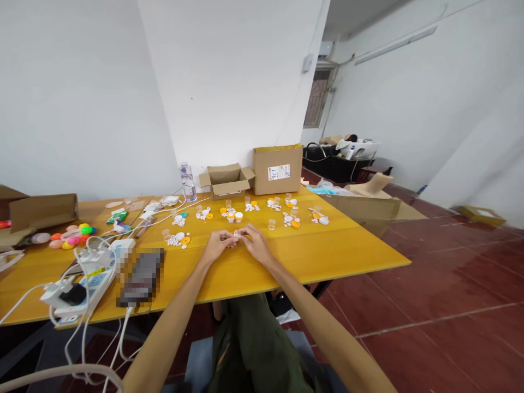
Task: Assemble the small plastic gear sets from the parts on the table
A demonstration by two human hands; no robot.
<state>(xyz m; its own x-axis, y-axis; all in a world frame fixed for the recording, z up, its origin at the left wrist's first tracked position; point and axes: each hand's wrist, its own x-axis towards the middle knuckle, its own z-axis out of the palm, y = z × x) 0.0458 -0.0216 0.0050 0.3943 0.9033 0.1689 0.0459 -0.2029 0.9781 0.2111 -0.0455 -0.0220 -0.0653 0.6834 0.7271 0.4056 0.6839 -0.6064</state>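
Observation:
My left hand (218, 245) and my right hand (254, 244) meet over the wooden table, fingertips pinched together around a small white plastic piece (236, 233). Its exact kind is too small to make out. Just beyond the hands stand two small jars with orange-and-white tops (231, 217). A clear plastic cup (272, 224) is to the right of them. Around these lie several small groups of parts, each with white pieces, a coloured disc and a clear cup; one group has an orange disc (186, 240), another a green disc (184, 214).
An open cardboard box (227, 191) and a closed carton (278, 170) stand against the wall beside a water bottle (188, 183). To the left are a power strip (96, 281) with tangled cables, a blurred dark device (142, 275) and colourful balls (73, 240). The table edge (368, 271) runs along the right.

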